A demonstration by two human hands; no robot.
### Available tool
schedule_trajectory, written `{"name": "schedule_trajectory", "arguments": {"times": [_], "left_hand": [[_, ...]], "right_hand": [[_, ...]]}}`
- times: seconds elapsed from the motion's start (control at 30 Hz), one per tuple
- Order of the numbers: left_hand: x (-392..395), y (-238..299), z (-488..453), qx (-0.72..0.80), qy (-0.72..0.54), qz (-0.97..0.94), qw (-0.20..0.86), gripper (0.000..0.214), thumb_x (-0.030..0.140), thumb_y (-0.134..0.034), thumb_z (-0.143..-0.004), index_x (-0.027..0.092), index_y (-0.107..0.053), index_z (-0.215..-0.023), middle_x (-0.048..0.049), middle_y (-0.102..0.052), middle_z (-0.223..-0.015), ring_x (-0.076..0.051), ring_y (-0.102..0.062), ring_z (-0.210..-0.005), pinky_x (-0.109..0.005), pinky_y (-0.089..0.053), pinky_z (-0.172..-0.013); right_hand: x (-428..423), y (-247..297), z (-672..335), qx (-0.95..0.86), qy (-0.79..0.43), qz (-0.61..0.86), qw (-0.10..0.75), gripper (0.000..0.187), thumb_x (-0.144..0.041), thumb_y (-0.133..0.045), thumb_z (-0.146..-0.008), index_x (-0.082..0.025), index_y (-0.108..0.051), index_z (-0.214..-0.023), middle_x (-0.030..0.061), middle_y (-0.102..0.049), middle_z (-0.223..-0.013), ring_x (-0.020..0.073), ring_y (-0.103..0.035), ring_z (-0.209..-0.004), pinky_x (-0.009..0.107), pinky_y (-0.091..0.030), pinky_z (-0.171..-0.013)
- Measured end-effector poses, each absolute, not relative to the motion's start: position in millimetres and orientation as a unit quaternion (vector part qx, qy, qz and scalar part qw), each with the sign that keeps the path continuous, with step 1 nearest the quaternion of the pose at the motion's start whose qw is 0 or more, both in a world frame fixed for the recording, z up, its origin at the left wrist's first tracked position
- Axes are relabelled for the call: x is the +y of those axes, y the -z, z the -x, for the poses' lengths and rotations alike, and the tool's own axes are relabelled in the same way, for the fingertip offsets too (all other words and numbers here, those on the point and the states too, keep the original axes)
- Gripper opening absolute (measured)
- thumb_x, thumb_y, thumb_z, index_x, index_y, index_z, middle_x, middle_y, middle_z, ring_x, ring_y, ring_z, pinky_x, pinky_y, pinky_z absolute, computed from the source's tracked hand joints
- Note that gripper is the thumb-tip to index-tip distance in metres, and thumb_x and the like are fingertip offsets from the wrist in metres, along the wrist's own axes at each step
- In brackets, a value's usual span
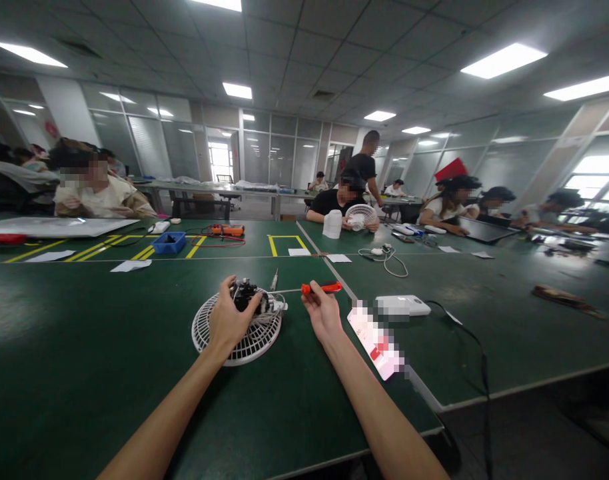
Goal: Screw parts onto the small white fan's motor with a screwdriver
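A white round fan grille (252, 340) lies flat on the green table (109, 353) in front of me. On top of it sits a small black motor part (245, 293) with white wires. My left hand (228, 319) is closed around that motor part. My right hand (323, 313) grips a screwdriver with an orange handle (322, 289), its thin shaft pointing left toward the motor. A second slim tool (274, 280) stands just behind the motor.
A phone (377, 341) and a white box (402, 305) with a black cable lie to my right, near the table edge. Farther back are a blue bin (169, 242), an orange meter (227, 230), paper slips and a white cable. Several people work at neighbouring tables.
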State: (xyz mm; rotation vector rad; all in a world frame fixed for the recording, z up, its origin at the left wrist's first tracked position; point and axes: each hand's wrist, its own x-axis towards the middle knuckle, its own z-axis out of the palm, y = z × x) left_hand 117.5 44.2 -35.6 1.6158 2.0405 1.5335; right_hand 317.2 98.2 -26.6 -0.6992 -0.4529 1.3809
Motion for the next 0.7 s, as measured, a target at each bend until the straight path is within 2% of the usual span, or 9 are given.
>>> {"name": "schedule_trajectory", "arguments": {"times": [0.27,0.47,0.6,0.7], "left_hand": [[45.0,36.2,-117.3,0.678,-0.51,-0.526,0.059,0.079,0.064,-0.065,-0.084,0.02,-0.044,-0.145,-0.0196,-0.061,-0.142,-0.039,-0.068,-0.118,-0.054,-0.053,-0.101],[48.3,40.2,-116.6,0.671,-0.516,-0.531,0.049,0.079,0.062,-0.067,-0.083,0.02,-0.043,-0.145,-0.0191,-0.063,-0.14,-0.037,-0.068,-0.118,-0.053,-0.054,-0.1],[48.2,39.7,-117.2,0.672,-0.515,-0.53,0.049,0.079,0.062,-0.067,-0.083,0.02,-0.043,-0.145,-0.0192,-0.063,-0.14,-0.038,-0.069,-0.117,-0.053,-0.054,-0.099],[46.7,38.2,-117.9,0.674,-0.511,-0.531,0.052,0.079,0.061,-0.067,-0.083,0.019,-0.043,-0.146,-0.0196,-0.063,-0.139,-0.038,-0.069,-0.116,-0.053,-0.054,-0.099]], "right_hand": [[99.7,24.2,-320.2,-0.182,-0.645,0.301,0.679,0.029,-0.005,-0.08,-0.064,-0.019,-0.065,-0.084,0.0012,-0.077,-0.074,0.0139,-0.073,-0.068,0.023,-0.061,-0.066],[98.1,21.0,-320.5,-0.173,-0.661,0.29,0.67,0.026,-0.002,-0.073,-0.067,-0.02,-0.066,-0.083,-0.0012,-0.076,-0.077,0.0123,-0.072,-0.069,0.022,-0.062,-0.066],[96.7,18.6,-318.7,-0.15,-0.664,0.307,0.665,0.015,-0.014,-0.078,-0.077,-0.02,-0.065,-0.078,0.0012,-0.075,-0.074,0.0122,-0.071,-0.067,0.021,-0.062,-0.064],[96.0,17.6,-318.4,-0.148,-0.661,0.326,0.659,0.015,-0.025,-0.079,-0.082,-0.02,-0.065,-0.081,0.0022,-0.074,-0.073,0.0133,-0.07,-0.066,0.023,-0.062,-0.064]]}}
